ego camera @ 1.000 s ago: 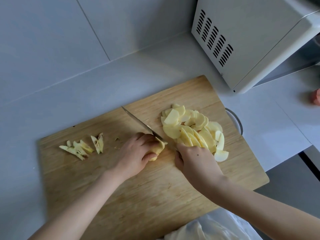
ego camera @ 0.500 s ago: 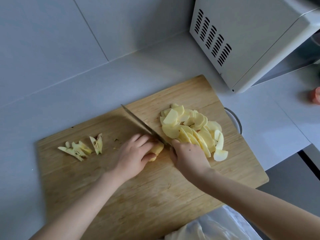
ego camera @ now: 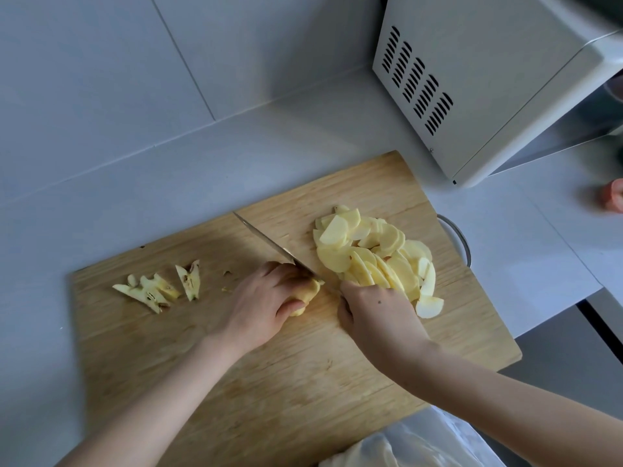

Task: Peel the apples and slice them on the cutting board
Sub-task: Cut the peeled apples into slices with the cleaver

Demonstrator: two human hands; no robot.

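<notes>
A wooden cutting board (ego camera: 269,392) lies on the grey counter. My left hand (ego camera: 263,305) presses a small peeled apple piece (ego camera: 309,293) onto the board. My right hand (ego camera: 377,318) grips the handle of a knife (ego camera: 269,246), whose blade runs up and left across the board, its edge against the apple piece's right end. A heap of pale apple slices (ego camera: 374,254) lies on the board to the right of the blade. The knife handle is hidden inside my fist.
Cut-out apple core pieces (ego camera: 158,286) lie at the board's left end. A white microwave (ego camera: 488,79) stands at the back right. A metal rim (ego camera: 458,237) shows past the board's right edge. A white plastic bag (ego camera: 414,443) lies at the bottom. A pink object (ego camera: 612,195) sits far right.
My right hand and the knife rocked slightly along the apple piece between frames, the blade staying at its right end. My left hand has barely moved.
</notes>
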